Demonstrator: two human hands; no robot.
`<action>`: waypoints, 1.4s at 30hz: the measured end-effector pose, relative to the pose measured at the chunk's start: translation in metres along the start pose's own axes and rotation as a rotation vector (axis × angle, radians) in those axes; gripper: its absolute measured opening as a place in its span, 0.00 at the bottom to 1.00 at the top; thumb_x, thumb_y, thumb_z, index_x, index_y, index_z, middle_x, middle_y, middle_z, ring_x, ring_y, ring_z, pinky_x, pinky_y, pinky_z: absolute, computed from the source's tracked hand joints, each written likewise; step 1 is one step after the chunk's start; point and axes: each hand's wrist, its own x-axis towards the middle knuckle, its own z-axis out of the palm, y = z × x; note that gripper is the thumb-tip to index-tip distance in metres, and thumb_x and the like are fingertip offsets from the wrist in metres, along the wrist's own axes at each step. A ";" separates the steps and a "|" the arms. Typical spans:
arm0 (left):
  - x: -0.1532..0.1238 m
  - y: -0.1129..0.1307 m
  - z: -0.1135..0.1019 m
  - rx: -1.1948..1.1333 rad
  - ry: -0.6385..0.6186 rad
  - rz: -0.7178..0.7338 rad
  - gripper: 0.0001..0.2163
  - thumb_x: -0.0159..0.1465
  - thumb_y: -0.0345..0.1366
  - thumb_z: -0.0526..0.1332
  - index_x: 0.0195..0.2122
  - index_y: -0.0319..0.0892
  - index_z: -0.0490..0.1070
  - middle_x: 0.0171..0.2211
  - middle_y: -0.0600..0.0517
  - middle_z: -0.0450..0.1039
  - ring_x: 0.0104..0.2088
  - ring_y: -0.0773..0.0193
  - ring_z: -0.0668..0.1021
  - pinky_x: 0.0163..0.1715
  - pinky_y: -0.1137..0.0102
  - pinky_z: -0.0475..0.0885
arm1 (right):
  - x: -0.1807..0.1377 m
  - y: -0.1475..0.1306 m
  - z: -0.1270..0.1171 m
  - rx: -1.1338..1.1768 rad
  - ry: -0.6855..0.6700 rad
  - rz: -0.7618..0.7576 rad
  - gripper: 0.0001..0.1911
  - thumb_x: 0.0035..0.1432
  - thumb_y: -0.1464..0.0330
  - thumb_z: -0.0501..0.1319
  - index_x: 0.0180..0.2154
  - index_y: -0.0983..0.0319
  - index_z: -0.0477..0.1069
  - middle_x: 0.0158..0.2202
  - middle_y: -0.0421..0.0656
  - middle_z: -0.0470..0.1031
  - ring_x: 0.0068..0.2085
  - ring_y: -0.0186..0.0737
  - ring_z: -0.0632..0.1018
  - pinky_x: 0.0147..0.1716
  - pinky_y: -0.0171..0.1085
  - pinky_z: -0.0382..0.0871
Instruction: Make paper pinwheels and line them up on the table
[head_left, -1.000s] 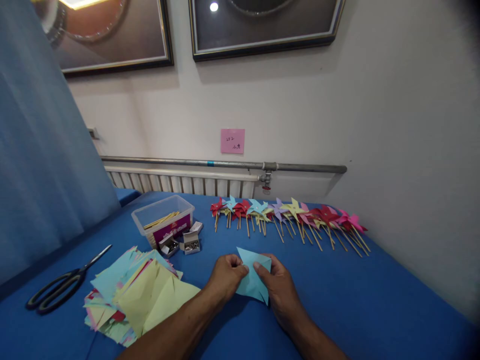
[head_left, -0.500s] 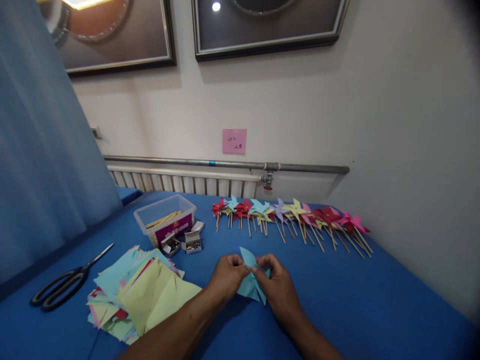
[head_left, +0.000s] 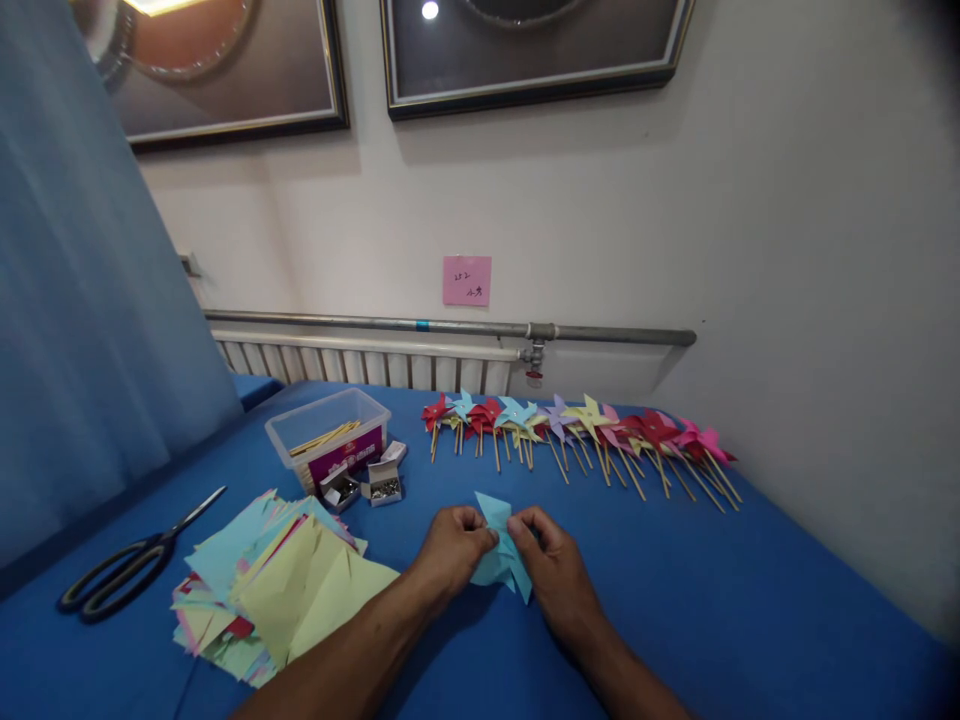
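Between my hands, just above the blue table, is a light blue paper pinwheel with cut, partly folded corners and no stick visible. My left hand pinches its left side between thumb and fingers. On the opposite side my right hand grips the paper, its thumb near the middle and the other fingers partly hidden behind. A stack of coloured paper sheets, pale yellow on top, lies to the left of my left forearm. Small open boxes of metal pins sit beyond my left hand.
A clear plastic tub holds wooden sticks. Black-handled scissors lie at the far left. Finished pinwheels on sticks form a row along the table's back. Behind the table are a radiator and a pipe; a blue curtain hangs left.
My right thumb has lifted slightly from the pinwheel's centre and moved up and right. More of the paper's middle now shows. My left hand keeps its pinch.
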 end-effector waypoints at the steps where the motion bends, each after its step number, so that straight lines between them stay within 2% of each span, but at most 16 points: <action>1: 0.001 -0.001 0.000 0.007 -0.001 0.000 0.11 0.48 0.34 0.66 0.20 0.42 0.62 0.14 0.61 0.58 0.16 0.73 0.59 0.19 0.74 0.52 | 0.001 0.000 0.000 0.023 0.029 0.017 0.21 0.58 0.48 0.60 0.27 0.58 0.67 0.22 0.36 0.65 0.25 0.37 0.65 0.26 0.34 0.62; 4: 0.001 -0.003 0.001 0.019 -0.009 -0.004 0.11 0.48 0.33 0.66 0.20 0.42 0.62 0.14 0.61 0.58 0.16 0.74 0.58 0.19 0.74 0.52 | 0.003 0.000 0.000 0.080 0.076 0.046 0.22 0.56 0.47 0.61 0.26 0.57 0.65 0.21 0.35 0.63 0.23 0.36 0.63 0.24 0.34 0.61; 8: 0.000 -0.003 0.001 0.026 -0.018 0.012 0.10 0.49 0.34 0.65 0.20 0.42 0.62 0.15 0.61 0.59 0.16 0.73 0.59 0.19 0.74 0.52 | 0.004 0.005 -0.001 0.060 0.075 0.059 0.19 0.56 0.49 0.63 0.29 0.58 0.67 0.21 0.35 0.65 0.23 0.35 0.64 0.23 0.34 0.62; 14: 0.000 -0.005 0.002 0.016 -0.028 0.023 0.10 0.48 0.34 0.65 0.19 0.42 0.62 0.14 0.60 0.59 0.16 0.74 0.59 0.19 0.74 0.50 | 0.007 0.014 -0.002 0.098 0.055 0.089 0.23 0.53 0.49 0.65 0.42 0.60 0.73 0.29 0.41 0.75 0.27 0.39 0.72 0.27 0.36 0.67; 17: 0.001 -0.006 0.002 0.002 -0.029 0.015 0.10 0.47 0.35 0.65 0.20 0.41 0.62 0.15 0.59 0.61 0.17 0.73 0.61 0.19 0.74 0.52 | 0.009 0.016 -0.002 0.131 0.045 0.079 0.22 0.49 0.51 0.68 0.38 0.60 0.74 0.32 0.42 0.75 0.30 0.40 0.73 0.30 0.36 0.69; 23: -0.001 -0.001 -0.001 -0.025 -0.071 0.009 0.13 0.46 0.39 0.68 0.20 0.41 0.62 0.16 0.59 0.61 0.17 0.73 0.61 0.19 0.74 0.54 | 0.011 0.019 -0.004 0.131 -0.013 0.079 0.18 0.48 0.53 0.69 0.33 0.60 0.75 0.29 0.39 0.72 0.29 0.37 0.71 0.30 0.35 0.67; 27: -0.004 0.005 -0.002 -0.012 -0.078 -0.006 0.14 0.45 0.39 0.69 0.20 0.42 0.63 0.15 0.60 0.60 0.17 0.74 0.60 0.19 0.74 0.53 | 0.012 0.016 -0.005 0.156 -0.041 0.118 0.22 0.47 0.49 0.68 0.34 0.60 0.75 0.28 0.39 0.74 0.27 0.37 0.70 0.27 0.35 0.66; 30: -0.005 0.007 -0.001 0.015 -0.065 0.001 0.13 0.46 0.39 0.68 0.20 0.42 0.63 0.15 0.61 0.59 0.17 0.74 0.59 0.19 0.74 0.51 | 0.009 0.008 -0.005 0.187 -0.073 0.150 0.24 0.50 0.46 0.65 0.35 0.61 0.74 0.24 0.37 0.71 0.24 0.35 0.67 0.24 0.33 0.62; 34: -0.005 0.004 0.000 0.046 -0.058 0.020 0.11 0.48 0.37 0.66 0.20 0.42 0.63 0.15 0.61 0.59 0.17 0.74 0.58 0.19 0.73 0.51 | 0.006 0.001 -0.004 0.148 -0.032 0.126 0.24 0.55 0.45 0.62 0.30 0.61 0.74 0.22 0.36 0.67 0.23 0.34 0.65 0.22 0.32 0.60; 42: -0.003 0.000 -0.001 0.037 -0.071 0.042 0.10 0.47 0.36 0.65 0.19 0.42 0.62 0.15 0.61 0.58 0.17 0.74 0.59 0.19 0.74 0.52 | 0.014 0.018 -0.005 0.100 -0.004 0.076 0.20 0.46 0.50 0.69 0.27 0.60 0.74 0.23 0.38 0.71 0.25 0.36 0.67 0.25 0.33 0.63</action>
